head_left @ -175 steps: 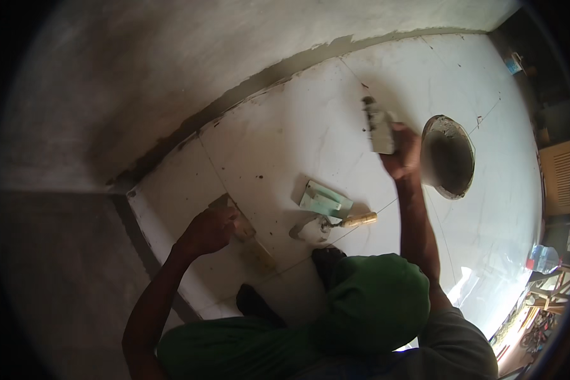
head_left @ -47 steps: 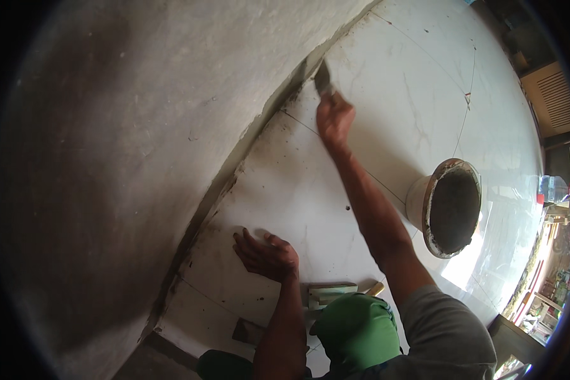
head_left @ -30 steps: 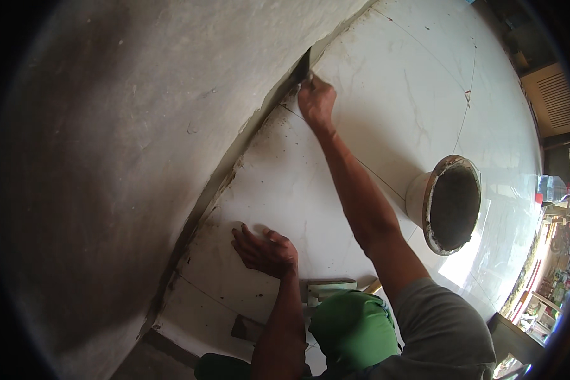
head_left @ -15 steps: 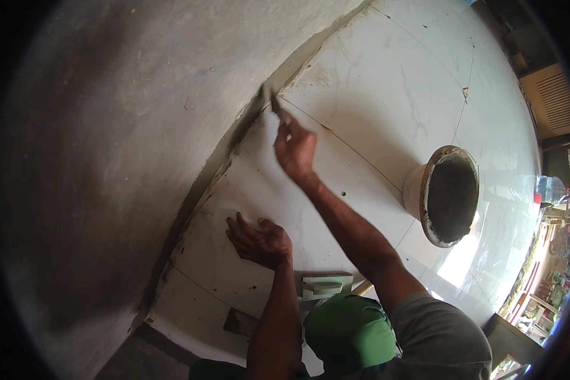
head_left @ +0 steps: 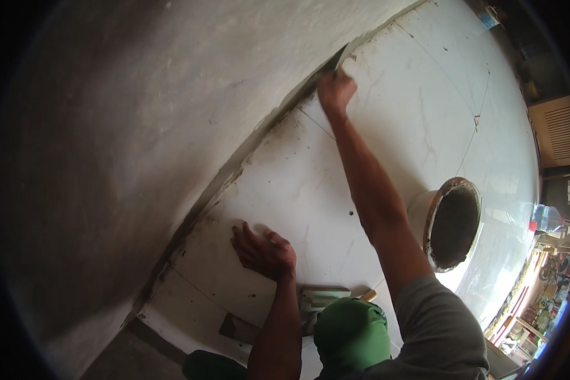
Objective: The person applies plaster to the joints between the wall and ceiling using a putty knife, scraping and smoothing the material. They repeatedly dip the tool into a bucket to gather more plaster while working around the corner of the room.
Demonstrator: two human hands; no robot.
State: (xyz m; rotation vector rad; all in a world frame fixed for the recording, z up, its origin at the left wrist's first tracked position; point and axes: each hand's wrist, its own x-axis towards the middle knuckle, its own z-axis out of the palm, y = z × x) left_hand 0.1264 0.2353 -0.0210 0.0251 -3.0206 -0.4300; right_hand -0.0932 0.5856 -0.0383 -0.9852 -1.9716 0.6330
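Note:
My right hand (head_left: pixel 337 90) is closed on the handle of a small trowel, its narrow blade (head_left: pixel 341 58) laid in the grey mortar joint (head_left: pixel 259 130) between the wall and the white tiles. The fist hides most of the handle. Lower down, my left hand (head_left: pixel 265 252) rests on the white tiled floor (head_left: pixel 297 196) with its fingers spread, holding nothing. Mortar smears run along the tile edge beside the joint.
A round bucket (head_left: pixel 432 218) with a mortar-crusted rim stands right of my right arm. A plastering float (head_left: pixel 323 295), a wooden handle (head_left: pixel 368 296) and a dark flat piece (head_left: pixel 236 327) lie close to me. The plastered wall (head_left: pixel 126 139) borders the left.
My right hand has moved farther away and to the right along the joint with the trowel. My left hand stays in nearly the same place on the tiles.

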